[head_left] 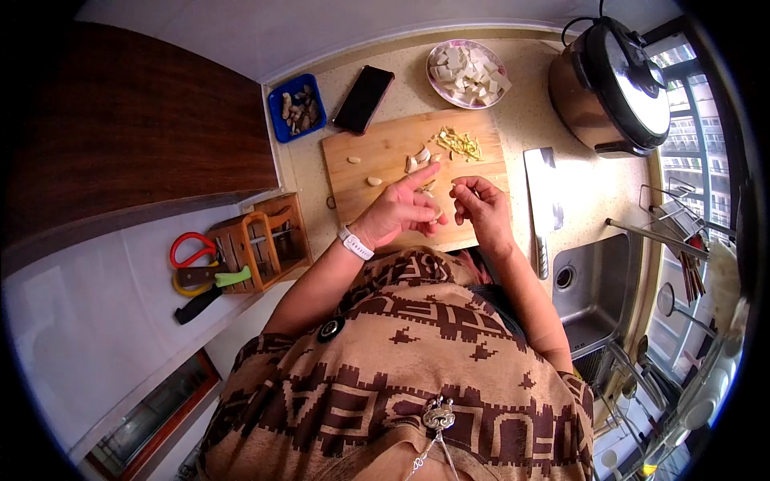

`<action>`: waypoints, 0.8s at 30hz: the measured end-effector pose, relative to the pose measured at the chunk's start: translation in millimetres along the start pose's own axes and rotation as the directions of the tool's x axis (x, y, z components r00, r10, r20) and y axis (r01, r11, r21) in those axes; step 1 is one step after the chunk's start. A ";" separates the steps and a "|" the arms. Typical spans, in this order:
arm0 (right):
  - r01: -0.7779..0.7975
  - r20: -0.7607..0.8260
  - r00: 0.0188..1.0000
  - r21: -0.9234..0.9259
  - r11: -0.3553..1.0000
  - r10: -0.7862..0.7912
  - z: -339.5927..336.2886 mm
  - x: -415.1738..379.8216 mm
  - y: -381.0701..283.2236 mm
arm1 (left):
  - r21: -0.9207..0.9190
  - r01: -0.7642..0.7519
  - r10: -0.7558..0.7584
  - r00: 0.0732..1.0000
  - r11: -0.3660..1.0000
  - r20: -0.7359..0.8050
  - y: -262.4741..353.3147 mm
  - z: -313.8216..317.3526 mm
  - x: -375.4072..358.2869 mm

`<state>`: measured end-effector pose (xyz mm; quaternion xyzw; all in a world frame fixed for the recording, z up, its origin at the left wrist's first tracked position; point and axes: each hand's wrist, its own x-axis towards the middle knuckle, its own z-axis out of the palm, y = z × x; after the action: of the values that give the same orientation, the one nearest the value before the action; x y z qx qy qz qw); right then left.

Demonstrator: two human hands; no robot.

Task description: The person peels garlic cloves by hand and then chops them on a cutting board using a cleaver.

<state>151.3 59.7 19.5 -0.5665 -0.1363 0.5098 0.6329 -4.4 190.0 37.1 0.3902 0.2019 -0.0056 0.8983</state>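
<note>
Garlic cloves (374, 181) lie on the wooden board (361, 146) near my left hand (401, 210), whose grip I cannot tell, while my right hand (484, 210), apart from it, pinches its fingertips together.

The cutting board (361, 152) has a light brown wood colour. At far left, the tray (277, 108) is blue, and beside it the phone (363, 99) is black. At the far side the bowl (440, 86) is white with pinkish rim, and the tofu cubes (469, 72) are white. The cooker (579, 88) at far right is brown and black. The garment (401, 321) is tan with dark brown letter-like pattern. At left, the scissors (188, 250) show red handle.
</note>
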 end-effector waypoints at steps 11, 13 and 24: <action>-0.083 0.041 0.996 0.107 0.991 0.079 -2.9 -0.8 -0.7 | 0.890 -0.005 0.102 0.994 0.456 -0.047 -17.1 18.3 7.4; -0.061 -0.014 0.998 0.056 0.997 0.062 0.0 -5.0 -4.8 | 0.971 0.063 0.193 0.975 0.229 -0.109 -10.9 27.7 8.2; -0.065 0.100 0.992 -0.152 0.986 0.081 4.5 -4.7 -1.3 | 0.932 0.346 0.096 0.937 -0.110 -0.337 -7.4 31.9 14.1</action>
<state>146.5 58.8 24.0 -0.5888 -0.1863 0.5505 0.5617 18.7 164.5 46.3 0.8987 0.2990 -0.1810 0.2650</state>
